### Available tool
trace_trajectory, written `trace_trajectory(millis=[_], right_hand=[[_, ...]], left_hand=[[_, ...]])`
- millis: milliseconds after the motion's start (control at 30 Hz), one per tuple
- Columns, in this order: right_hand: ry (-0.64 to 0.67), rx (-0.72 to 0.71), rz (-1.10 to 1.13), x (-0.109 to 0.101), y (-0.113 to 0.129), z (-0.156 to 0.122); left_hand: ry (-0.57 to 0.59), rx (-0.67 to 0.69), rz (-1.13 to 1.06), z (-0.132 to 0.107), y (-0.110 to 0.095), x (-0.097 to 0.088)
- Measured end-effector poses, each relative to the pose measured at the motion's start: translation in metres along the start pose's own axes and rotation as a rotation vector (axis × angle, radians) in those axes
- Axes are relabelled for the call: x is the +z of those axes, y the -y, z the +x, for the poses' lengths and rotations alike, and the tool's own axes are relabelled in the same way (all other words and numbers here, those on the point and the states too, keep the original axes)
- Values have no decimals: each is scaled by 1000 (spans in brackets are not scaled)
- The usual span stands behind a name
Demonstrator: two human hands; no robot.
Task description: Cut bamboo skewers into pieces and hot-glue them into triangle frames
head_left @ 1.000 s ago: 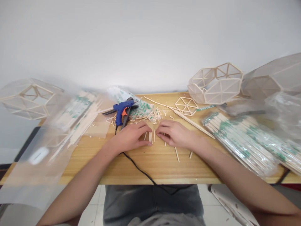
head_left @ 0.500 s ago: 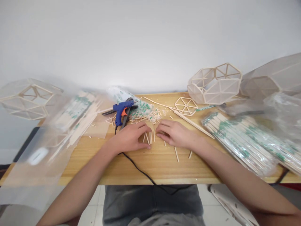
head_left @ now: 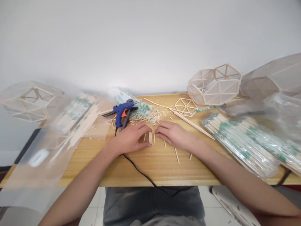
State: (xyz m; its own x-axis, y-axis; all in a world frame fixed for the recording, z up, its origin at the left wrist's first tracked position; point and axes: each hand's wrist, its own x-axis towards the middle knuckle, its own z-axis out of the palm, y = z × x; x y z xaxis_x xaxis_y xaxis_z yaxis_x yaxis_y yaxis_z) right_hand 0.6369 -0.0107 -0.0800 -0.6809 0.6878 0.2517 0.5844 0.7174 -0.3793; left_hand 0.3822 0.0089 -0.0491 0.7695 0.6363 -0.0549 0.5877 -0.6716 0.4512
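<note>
My left hand [head_left: 133,137] rests on the table with thumb and fingertips curved around the two ends of a few short wooden sticks [head_left: 150,138], which lie side by side. One more short stick slants inside that curve. Facing it from the right, my right hand [head_left: 174,134] has its fingers bent and pressed together, their tips beside a single upright-lying stick [head_left: 154,137]. Its thumb is hidden, and anything in its fingers cannot be made out. Loose short sticks [head_left: 176,155] lie below the right hand. Behind the left hand is a blue glue gun [head_left: 121,114] on top of black-handled pliers.
Cut stick bits [head_left: 152,116] spill from a plastic bag [head_left: 138,105]. A flat wheel-shaped stick frame [head_left: 185,107] lies near a panelled stick structure [head_left: 221,89]. Packs of sticks [head_left: 237,141] sit at right, translucent sheeting [head_left: 54,163] at left. A black cord [head_left: 138,168] crosses the front edge.
My left hand's sticks have drawn closer together and lie straighter. My right hand's fingers have closed up and shifted slightly left towards the single stick.
</note>
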Motion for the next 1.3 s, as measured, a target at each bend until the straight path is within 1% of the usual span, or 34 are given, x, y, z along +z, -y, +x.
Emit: trace_trajectory(millis=[167,333,567,800,1000,1300], right_hand=[[-11,-36,99,-2,-1,-2],[11,-27,131,-4,2,-3],[41,0,127,-6,4,-2],[67,5,110,-7,7,-1],[75,13,86,-8,9,0],[70,14,129,-6,6,-2]], left_hand=[[-19,31,2,0,2,3],[-17,25,8,0,3,3],[-18,37,8,1,2,3],[6,63,-19,1,0,3],[5,73,-27,2,0,3],[-8,69,-37,1,0,4]])
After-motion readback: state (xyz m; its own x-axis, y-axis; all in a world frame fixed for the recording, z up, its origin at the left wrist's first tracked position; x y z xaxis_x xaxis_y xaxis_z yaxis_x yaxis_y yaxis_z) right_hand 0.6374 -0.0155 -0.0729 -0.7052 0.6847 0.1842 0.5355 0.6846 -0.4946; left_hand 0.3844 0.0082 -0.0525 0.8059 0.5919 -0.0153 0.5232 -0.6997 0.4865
